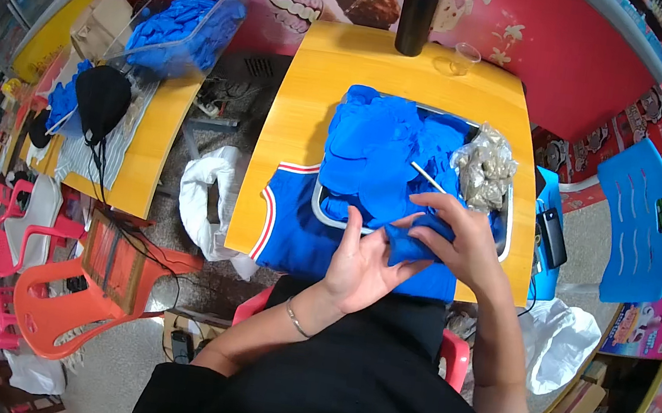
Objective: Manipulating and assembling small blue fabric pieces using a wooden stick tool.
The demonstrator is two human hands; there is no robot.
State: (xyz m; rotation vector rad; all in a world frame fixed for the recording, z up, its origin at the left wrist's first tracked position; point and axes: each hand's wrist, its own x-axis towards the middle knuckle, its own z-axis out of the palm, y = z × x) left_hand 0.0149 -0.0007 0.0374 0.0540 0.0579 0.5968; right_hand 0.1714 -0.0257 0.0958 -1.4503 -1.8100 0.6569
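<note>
Right fingers [450, 207] holding blue piece [408, 247] and white stick [428, 177], left fingers [377, 244] spread, touching the piece, metal tray [316, 203] just beyond

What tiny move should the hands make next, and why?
Perhaps the bare, open-palmed left hand could gently curl its fingers around the small, flexible blue piece, to steady it: those fingers are already at the piece, which the bare right hand is pinching.

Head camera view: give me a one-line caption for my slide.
Right hand holding a blue piece at the open left hand, in front of a tray heaped with blue pieces.
</note>
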